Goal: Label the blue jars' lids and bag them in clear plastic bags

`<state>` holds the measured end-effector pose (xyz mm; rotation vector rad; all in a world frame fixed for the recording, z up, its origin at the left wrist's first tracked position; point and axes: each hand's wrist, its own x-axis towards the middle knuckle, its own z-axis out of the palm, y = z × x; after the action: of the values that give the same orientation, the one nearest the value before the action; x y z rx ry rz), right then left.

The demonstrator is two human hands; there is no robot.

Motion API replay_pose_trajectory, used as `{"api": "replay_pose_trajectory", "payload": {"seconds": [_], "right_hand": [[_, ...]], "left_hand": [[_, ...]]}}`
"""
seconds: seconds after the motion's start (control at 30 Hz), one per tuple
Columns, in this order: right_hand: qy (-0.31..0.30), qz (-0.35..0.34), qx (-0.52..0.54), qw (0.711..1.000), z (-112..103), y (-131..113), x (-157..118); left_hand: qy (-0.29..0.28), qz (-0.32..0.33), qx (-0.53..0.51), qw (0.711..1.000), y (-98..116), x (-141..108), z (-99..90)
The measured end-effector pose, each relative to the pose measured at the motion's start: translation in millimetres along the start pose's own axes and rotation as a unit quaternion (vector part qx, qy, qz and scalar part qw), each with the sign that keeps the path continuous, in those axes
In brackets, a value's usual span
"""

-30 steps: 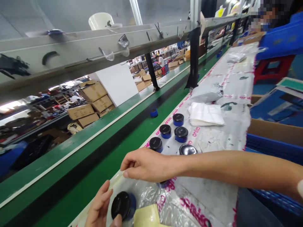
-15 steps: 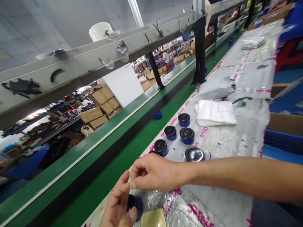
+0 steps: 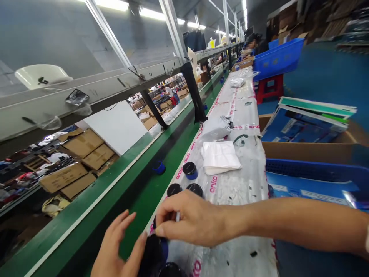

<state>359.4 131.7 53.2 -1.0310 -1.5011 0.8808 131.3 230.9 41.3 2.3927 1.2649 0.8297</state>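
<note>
My left hand [image 3: 118, 246] is at the lower left with fingers and thumb apart, its thumb beside a black-lidded jar [image 3: 152, 250]. Just right of it, my right hand [image 3: 187, 217] reaches in from the right with thumb and forefinger pinched together; whatever may be between the tips is too small to make out. Around and beyond the right hand stand several small blue jars with black lids, one [image 3: 190, 170] farther up the bench and another [image 3: 174, 189] partly behind the hand. A stack of white sheets [image 3: 220, 157] lies beyond them.
A green conveyor [image 3: 129, 192] with a blue cap [image 3: 158, 167] runs along the left of the plastic-covered bench [image 3: 248, 184]. Cartons of blue packages [image 3: 300, 127] and a blue crate [image 3: 311, 169] stand right. A metal shelf [image 3: 109, 88] hangs over the conveyor. A person [image 3: 255, 44] is far ahead.
The view has swung right and up, showing more cartons and crates. My left hand's fingers have spread and moved away from my right hand, which stays pinched. The gold-coloured piece is out of view.
</note>
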Motion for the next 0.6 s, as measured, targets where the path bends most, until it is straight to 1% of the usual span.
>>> {"api": "replay_pose_trajectory", "payload": {"seconds": [0.07, 0.1, 0.17, 0.23, 0.3, 0.33, 0.4, 0.43, 0.5, 0.53, 0.6], "right_hand": [[0.020, 0.016, -0.004, 1.000, -24.2, 5.5, -6.9], [0.028, 0.026, -0.005, 0.999, -35.6, 8.0, -10.6], [0.035, 0.043, -0.008, 0.998, -56.6, 12.7, -18.1], [0.046, 0.054, -0.023, 0.997, -74.9, 17.0, -24.8], [0.063, 0.062, -0.040, 0.995, -90.3, 21.2, -30.1], [0.071, 0.067, -0.042, 0.994, -96.8, 23.4, -32.1], [0.083, 0.082, -0.028, 0.993, -107.4, 27.5, -34.8], [0.083, 0.089, -0.016, 0.992, -111.2, 29.3, -35.7], [0.084, 0.097, 0.004, 0.992, -114.8, 31.3, -36.5], [0.086, 0.099, 0.011, 0.991, -114.5, 31.3, -36.4], [0.087, 0.098, 0.025, 0.991, -109.7, 28.8, -34.6]], "left_hand": [[-0.025, 0.069, 0.109, 0.991, 4.0, 51.7, 9.4], [-0.050, 0.095, 0.159, 0.982, 6.2, 77.5, 17.5], [-0.089, 0.112, 0.179, 0.973, 9.8, 125.3, 40.0], [-0.125, 0.125, 0.192, 0.966, 11.8, 165.3, 66.9], [-0.165, 0.137, 0.195, 0.957, 12.4, 196.0, 90.8], [-0.183, 0.139, 0.194, 0.954, 12.3, 207.6, 99.5], [-0.211, 0.131, 0.188, 0.950, 11.8, 223.4, 107.5], [-0.216, 0.122, 0.183, 0.951, 11.9, 227.2, 106.4], [-0.200, 0.097, 0.166, 0.961, 13.4, 225.6, 95.3], [-0.184, 0.082, 0.152, 0.968, 15.4, 219.8, 86.5], [-0.150, 0.054, 0.114, 0.981, 22.1, 197.8, 66.1]]}}
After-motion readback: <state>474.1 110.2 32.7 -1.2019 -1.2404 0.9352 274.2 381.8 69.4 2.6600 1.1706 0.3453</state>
